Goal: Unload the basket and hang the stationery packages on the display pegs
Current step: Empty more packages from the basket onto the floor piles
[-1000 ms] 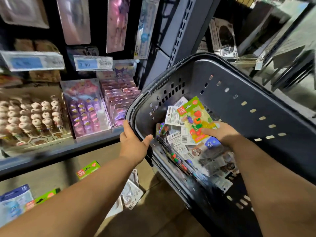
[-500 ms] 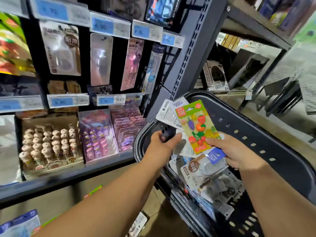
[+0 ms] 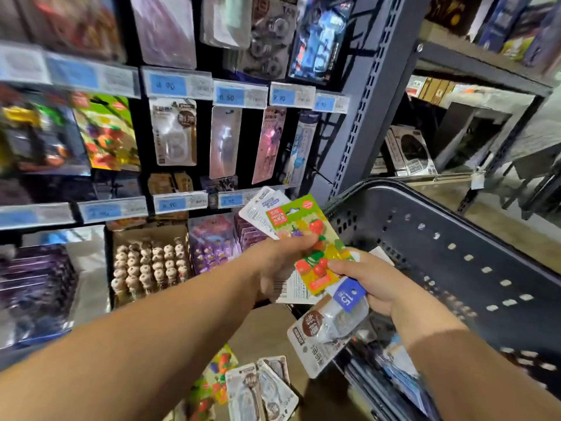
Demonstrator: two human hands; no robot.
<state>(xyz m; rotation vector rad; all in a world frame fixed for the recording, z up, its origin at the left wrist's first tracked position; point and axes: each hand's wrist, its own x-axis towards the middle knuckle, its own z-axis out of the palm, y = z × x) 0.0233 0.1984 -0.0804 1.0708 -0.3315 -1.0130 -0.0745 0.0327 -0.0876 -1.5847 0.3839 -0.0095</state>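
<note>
Pinching the fruit-eraser card (image 3: 306,235), left hand (image 3: 280,264) and right hand (image 3: 375,282) share a probably light, slippery bundle (image 3: 329,326) (best gripped by the card edges).

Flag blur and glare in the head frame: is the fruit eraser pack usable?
Head view: left-side shelf packages and price tags smear with motion; left hand soft; fruit eraser pack, pinched by right hand too, fairly sharp; glare on hanging blister packs.
</note>
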